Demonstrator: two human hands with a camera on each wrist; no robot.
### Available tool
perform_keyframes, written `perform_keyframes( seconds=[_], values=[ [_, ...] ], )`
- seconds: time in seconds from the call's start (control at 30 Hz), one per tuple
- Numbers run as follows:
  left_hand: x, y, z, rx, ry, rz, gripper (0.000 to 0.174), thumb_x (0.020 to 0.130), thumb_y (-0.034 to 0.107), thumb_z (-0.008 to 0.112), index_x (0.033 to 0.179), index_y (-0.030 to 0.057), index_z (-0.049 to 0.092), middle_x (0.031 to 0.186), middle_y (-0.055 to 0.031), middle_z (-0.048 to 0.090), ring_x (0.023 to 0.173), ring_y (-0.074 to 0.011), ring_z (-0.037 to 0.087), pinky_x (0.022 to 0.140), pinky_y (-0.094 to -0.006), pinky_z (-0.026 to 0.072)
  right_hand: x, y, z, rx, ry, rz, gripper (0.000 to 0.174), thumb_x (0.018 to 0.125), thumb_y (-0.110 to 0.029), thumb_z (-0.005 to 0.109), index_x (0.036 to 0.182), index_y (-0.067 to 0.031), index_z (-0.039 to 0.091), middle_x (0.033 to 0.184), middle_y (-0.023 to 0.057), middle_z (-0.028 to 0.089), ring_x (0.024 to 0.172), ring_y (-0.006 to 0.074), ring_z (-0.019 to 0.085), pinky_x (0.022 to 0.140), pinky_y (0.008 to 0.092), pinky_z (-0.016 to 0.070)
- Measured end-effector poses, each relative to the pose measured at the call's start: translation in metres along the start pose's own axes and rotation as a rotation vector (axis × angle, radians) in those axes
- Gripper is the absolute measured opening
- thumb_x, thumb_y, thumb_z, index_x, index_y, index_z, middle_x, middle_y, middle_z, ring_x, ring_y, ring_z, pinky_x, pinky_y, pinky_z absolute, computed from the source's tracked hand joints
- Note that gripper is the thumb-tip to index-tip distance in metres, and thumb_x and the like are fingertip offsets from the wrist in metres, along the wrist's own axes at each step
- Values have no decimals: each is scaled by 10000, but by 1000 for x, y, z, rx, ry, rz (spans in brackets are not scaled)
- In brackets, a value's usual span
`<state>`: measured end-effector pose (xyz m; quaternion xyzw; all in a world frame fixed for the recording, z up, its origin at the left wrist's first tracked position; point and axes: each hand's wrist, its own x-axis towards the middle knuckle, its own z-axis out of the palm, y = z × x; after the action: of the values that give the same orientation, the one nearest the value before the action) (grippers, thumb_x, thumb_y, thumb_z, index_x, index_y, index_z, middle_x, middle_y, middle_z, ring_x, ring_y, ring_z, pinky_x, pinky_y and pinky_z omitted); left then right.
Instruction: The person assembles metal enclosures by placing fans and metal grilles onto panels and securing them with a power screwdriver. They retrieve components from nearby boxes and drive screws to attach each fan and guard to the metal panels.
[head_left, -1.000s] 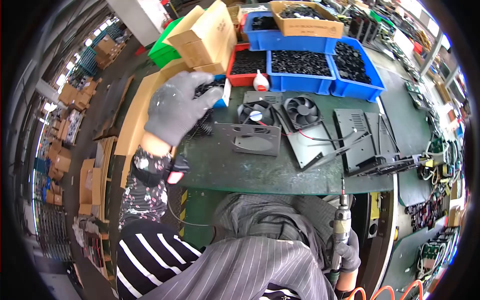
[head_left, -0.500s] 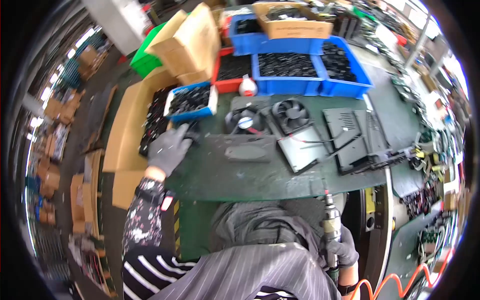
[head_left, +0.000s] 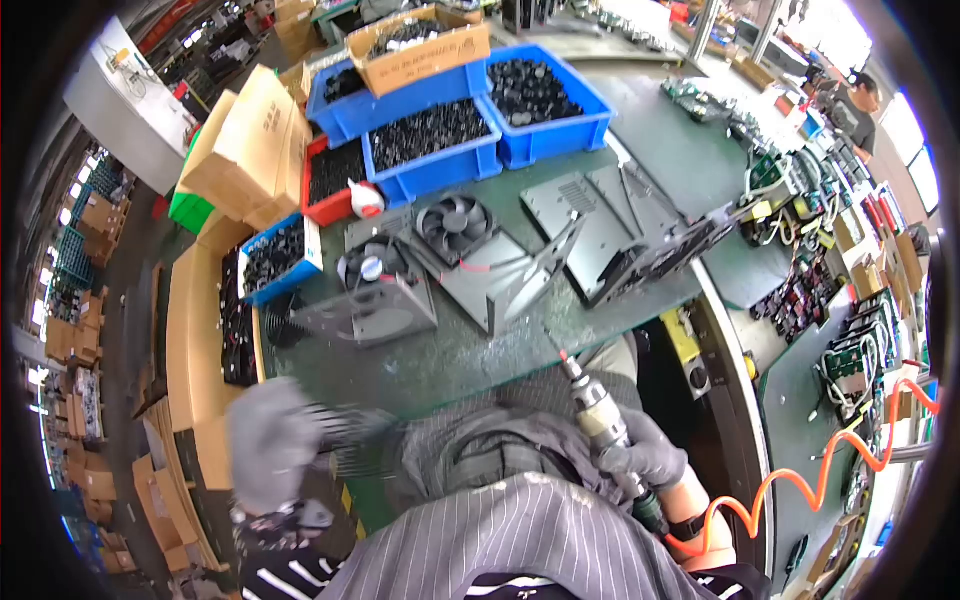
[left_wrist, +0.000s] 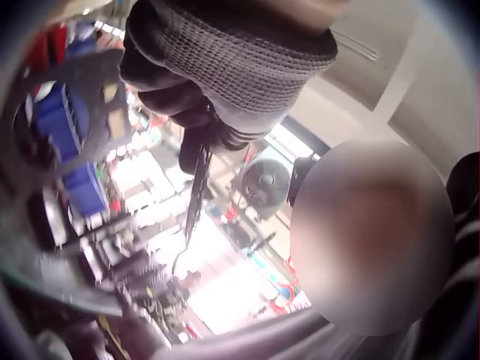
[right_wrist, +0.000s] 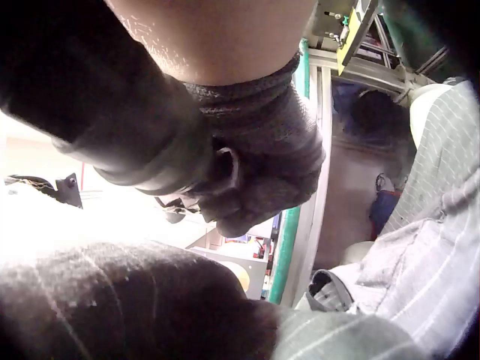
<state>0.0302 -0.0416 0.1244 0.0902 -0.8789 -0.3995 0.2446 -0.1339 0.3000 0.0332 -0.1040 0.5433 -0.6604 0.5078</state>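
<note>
My left hand (head_left: 270,440), in a grey glove, pinches a black wire fan guard (head_left: 352,428) over the lap, near the table's front edge; both are blurred. Side-on in the left wrist view, the guard looks thin and hangs from the fingers. My gloved right hand (head_left: 652,460) grips a power screwdriver (head_left: 600,415) whose bit points up toward the table edge. Its dark body (right_wrist: 127,135) fills much of the right wrist view. Before me on the green table, a black fan (head_left: 455,226) and a second fan (head_left: 372,265) sit among grey metal plates (head_left: 375,312).
More wire guards (head_left: 283,325) lie at the table's left. Behind stand a small blue-and-white box (head_left: 312,250), a red bin (head_left: 335,205), a white bottle (head_left: 366,200) and blue bins (head_left: 435,160) of black parts. An orange coiled hose (head_left: 800,480) runs off right.
My left hand dropped from above the small box to the guards on the table, then drew back toward the lap with one. The view turned right; the right hand still grips the screwdriver.
</note>
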Motion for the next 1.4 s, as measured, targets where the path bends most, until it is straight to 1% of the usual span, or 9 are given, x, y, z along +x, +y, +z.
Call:
perform_keyframes(
  seconds=[0.03, 0.07, 0.23, 0.3, 0.4, 0.53, 0.73, 1.07, 1.4],
  values=[
    [18, 18, 15, 48, -299, -39, 100, 802, 107, 594, 794, 8, 606, 709, -89, 556, 636, -188, 547, 541, -315, 420, -3, -3, 1, 37, -18, 12, 574, 651, -255, 784, 1073, 4, 494, 846, 44, 577, 717, 113, 545, 641, 233, 453],
    [27, 21, 37, 85, -378, 25, 113, 807, 89, 600, 736, 1, 608, 650, -119, 536, 575, -259, 537, 537, -336, 422, -7, -9, 6, 63, -20, 20, 587, 630, -247, 793, 1065, 11, 494, 825, 49, 578, 690, 114, 547, 621, 232, 455],
    [45, 10, 103, 49, -313, -8, 215, 846, 188, 621, 719, 14, 617, 634, -108, 562, 573, -261, 551, 545, -352, 433, -22, -13, 1, 69, -43, 8, 709, 546, -255, 839, 1097, 23, 490, 787, 40, 580, 598, 103, 545, 550, 218, 450],
    [50, 14, 118, 146, -249, 137, 186, 828, 140, 613, 707, 0, 598, 605, -86, 521, 547, -214, 496, 533, -324, 399, -28, -17, -4, 64, -88, 36, 731, 557, -261, 841, 1132, 22, 489, 811, 29, 579, 641, 93, 544, 590, 213, 451],
    [57, 27, 131, 264, -207, 255, 178, 821, 162, 640, 702, 32, 613, 623, -96, 548, 558, -252, 524, 536, -349, 416, -31, -22, -6, 5, -126, 58, 755, 600, -267, 826, 1196, 33, 472, 902, 19, 577, 797, 86, 524, 730, 233, 441],
    [63, 33, 142, 460, -202, 398, 245, 826, 217, 629, 644, 75, 549, 600, -102, 506, 561, -298, 539, 513, -409, 420, -31, -23, -5, -14, -101, 10, 770, 605, -291, 826, 1204, 38, 469, 953, 35, 578, 839, 103, 522, 772, 259, 441],
    [68, 42, 148, 621, -288, 380, 257, 836, 262, 609, 659, 89, 537, 613, -100, 506, 586, -301, 558, 513, -408, 431, -26, -19, -13, -36, -123, 12, 800, 602, -325, 837, 1214, 38, 473, 1022, 58, 577, 903, 119, 525, 822, 275, 438],
    [69, 41, 156, 625, -348, 366, 194, 804, 228, 637, 678, 86, 595, 606, -99, 503, 577, -288, 547, 523, -401, 420, -15, -23, -18, 15, -107, 18, 752, 612, -303, 834, 1191, 28, 487, 929, 28, 564, 812, 93, 522, 752, 245, 448],
    [66, 34, 175, 523, -73, 266, 135, 815, 230, 632, 855, 104, 659, 635, -84, 563, 565, -268, 583, 501, -380, 451, 4, -59, -39, -98, 28, -30, 735, 576, -379, 812, 1124, 14, 518, 810, -11, 525, 684, 76, 488, 605, 213, 408]
  ],
)
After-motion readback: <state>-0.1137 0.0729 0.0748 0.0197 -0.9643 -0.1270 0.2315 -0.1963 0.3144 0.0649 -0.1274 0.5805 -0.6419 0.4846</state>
